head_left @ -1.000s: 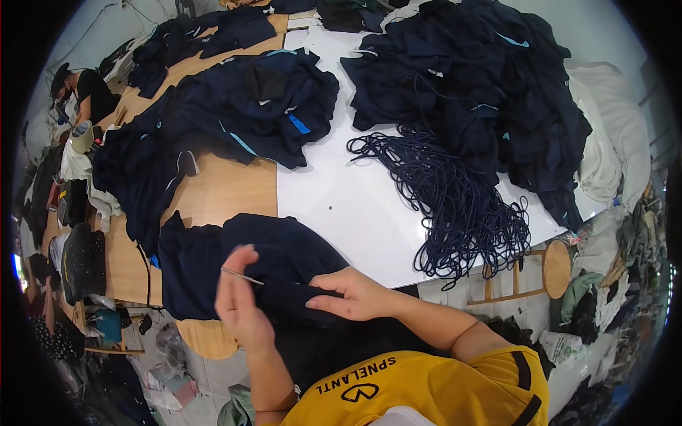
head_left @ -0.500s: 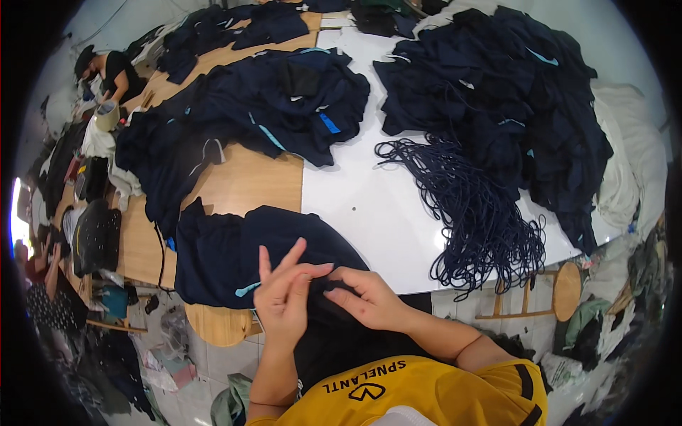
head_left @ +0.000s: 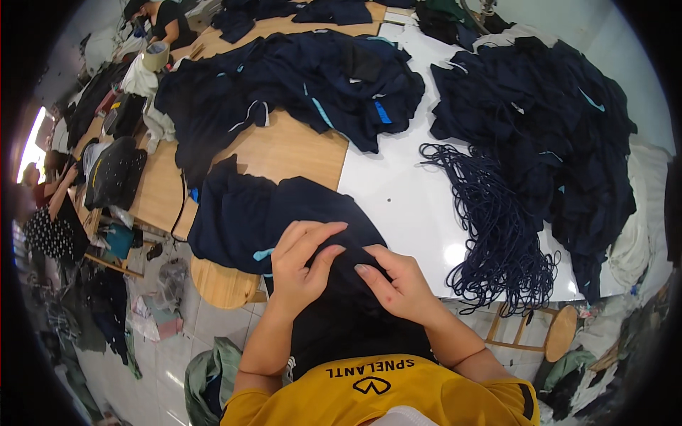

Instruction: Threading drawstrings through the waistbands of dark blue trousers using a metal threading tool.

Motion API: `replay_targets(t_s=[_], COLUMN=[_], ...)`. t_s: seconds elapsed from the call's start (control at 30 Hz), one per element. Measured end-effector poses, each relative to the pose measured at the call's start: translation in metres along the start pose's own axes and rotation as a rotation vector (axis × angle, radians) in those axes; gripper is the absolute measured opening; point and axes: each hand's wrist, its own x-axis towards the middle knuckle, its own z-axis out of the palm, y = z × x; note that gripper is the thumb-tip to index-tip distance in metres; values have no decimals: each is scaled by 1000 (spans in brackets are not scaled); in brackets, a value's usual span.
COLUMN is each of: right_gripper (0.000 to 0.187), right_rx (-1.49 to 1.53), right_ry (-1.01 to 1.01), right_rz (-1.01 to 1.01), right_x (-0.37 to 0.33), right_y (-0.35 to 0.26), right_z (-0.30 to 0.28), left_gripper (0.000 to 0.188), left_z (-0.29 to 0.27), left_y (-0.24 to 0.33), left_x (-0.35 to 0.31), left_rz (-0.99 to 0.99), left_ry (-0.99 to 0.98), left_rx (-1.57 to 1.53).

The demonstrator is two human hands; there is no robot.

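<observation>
Above the near table edge, my left hand (head_left: 304,264) is open, its thumb held apart from its bent fingers. Facing it, my right hand (head_left: 399,284) is open too, with a small gap between thumb and index finger. Nothing shows in either hand, though a thin dark thread would be hard to see against the cloth. Under and behind them lies a navy garment (head_left: 298,202), draped over the table's front edge. A light-blue tab (head_left: 263,254) sticks out of it beside my left hand.
A navy clothing heap (head_left: 284,85) lies across the wooden table's far side. To the right are a bundle of navy cords (head_left: 490,227) and a larger garment pile (head_left: 533,106). Wooden stools (head_left: 220,284) stand below the edge. Two people work at the left.
My hands have drawn apart, and the pinched fingers have opened. The raised fingers of my left hand have come down. The whole view has shifted.
</observation>
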Motion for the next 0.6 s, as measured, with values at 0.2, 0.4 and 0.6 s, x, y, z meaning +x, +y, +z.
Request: replay_targets(t_s=[0.2,0.4,0.6], right_gripper=[25,21,20], right_rx=[-75,75,125], right_ry=[-57,-95,-46], right_rz=[-18,80,114], right_x=[7,-3,-24], right_y=[-5,1,24], right_z=[6,16,20], left_gripper=[13,9,5], left_z=[-13,-12,-12], left_y=[-7,-13,-17], left_x=[6,5,3], left_rz=[-89,-156,-106], left_ry=[211,286,332], left_rx=[9,-105,-31])
